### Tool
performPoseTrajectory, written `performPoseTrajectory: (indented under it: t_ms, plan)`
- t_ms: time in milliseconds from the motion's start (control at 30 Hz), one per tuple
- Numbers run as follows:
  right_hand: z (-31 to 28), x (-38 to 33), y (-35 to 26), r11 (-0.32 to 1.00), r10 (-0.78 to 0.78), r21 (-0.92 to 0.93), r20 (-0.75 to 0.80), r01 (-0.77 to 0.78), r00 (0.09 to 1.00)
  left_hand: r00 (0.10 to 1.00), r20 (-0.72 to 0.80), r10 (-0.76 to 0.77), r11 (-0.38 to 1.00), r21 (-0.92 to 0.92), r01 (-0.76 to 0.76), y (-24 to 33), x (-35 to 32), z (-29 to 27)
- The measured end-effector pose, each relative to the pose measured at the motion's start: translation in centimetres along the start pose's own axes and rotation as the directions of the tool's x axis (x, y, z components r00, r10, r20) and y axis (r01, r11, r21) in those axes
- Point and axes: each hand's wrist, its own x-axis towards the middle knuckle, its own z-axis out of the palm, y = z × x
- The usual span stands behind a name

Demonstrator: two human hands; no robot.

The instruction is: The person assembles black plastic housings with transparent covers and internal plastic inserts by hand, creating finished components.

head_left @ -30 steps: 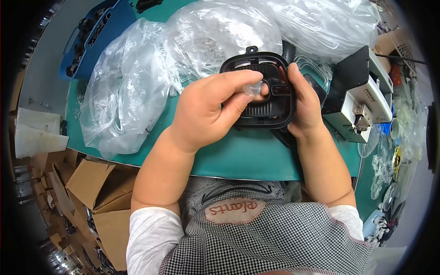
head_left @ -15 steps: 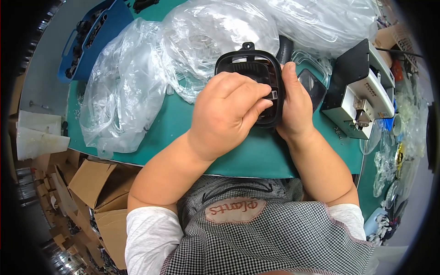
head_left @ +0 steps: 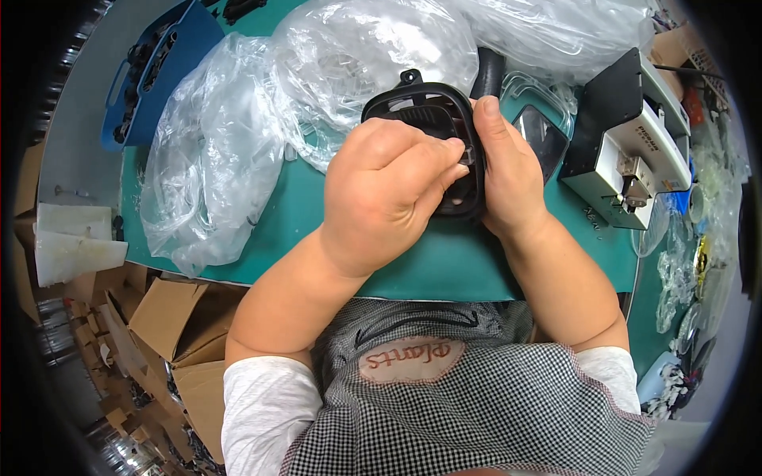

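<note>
A black plastic housing (head_left: 468, 202), rounded and box-like with a holed tab on its far edge, is held tilted above the green table. My right hand (head_left: 514, 178) grips its right side, thumb along the rim. Inside its opening, my left hand (head_left: 379, 186) is closed, with thumb and index finger pinched near the inner right edge. Whatever sits between those fingertips is too small and covered to name. Dark slats show within the opening, partly hidden by the left hand. Beyond the right hand lies a dark, phone-like flat thing (head_left: 543, 139) on the table.
Clear plastic bags (head_left: 210, 159) fill the table's left and far sides. A thick black tube (head_left: 490, 73) lies behind the housing. At right stands a white and black machine (head_left: 639, 159). A blue basket (head_left: 208, 36) with black parts is far left; open cardboard boxes (head_left: 163, 317) sit below.
Both hands and the housing have shifted slightly left and toward the far side in the picture. The left fingertips now cover more of a small light metallic piece seen earlier. Both grips stay.
</note>
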Motion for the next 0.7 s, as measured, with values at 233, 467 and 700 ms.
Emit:
performPoseTrajectory:
  t_ms: [233,467,700]
  plan:
    - [-0.5,-0.2,-0.4,0.998,0.068,0.006,-0.008,-0.068,0.998,0.999,-0.002,0.040,0.997,-0.069,-0.040,-0.7,-0.1,0.5]
    - [-0.7,0.1,0.0,0.989,0.116,-0.087,-0.015,-0.117,0.993,0.932,0.199,-0.304,0.908,-0.238,0.346,-1.3,-0.2,-0.6]
    - [-0.3,-0.1,0.2,0.981,0.132,-0.143,0.005,-0.130,0.991,0.780,0.364,-0.509,0.784,-0.178,0.595,-1.0,0.9,-1.6]
